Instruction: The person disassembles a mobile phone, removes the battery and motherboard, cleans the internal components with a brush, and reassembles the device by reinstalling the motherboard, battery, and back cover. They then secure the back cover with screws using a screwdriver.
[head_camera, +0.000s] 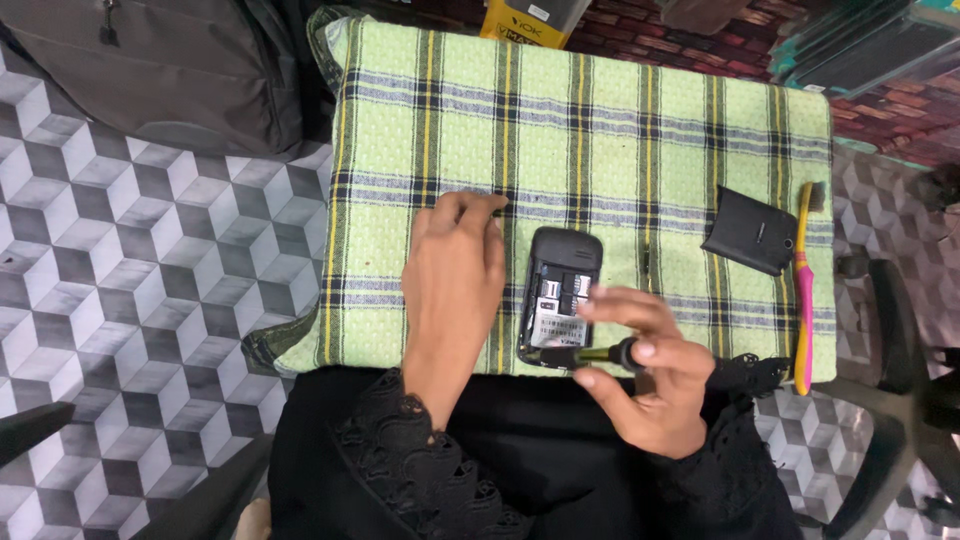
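We see bare cloth (600, 120) beyond the opened phone (560, 295); at its right edge 2 obstacles lie (back cover (750, 232), toothbrush (804, 290)).

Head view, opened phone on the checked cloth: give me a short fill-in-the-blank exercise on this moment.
1. The right hand holds a small ___ at the opened phone.
2. The left hand rests on the ___ beside the phone.
3. The back cover lies beside a yellow and pink ___.

Missing words: screwdriver; cloth; toothbrush

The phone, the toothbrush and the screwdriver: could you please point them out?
phone (560, 290), head view, open back.
toothbrush (804, 290), head view, handle.
screwdriver (604, 353), head view, shaft, in the right hand (655, 385).
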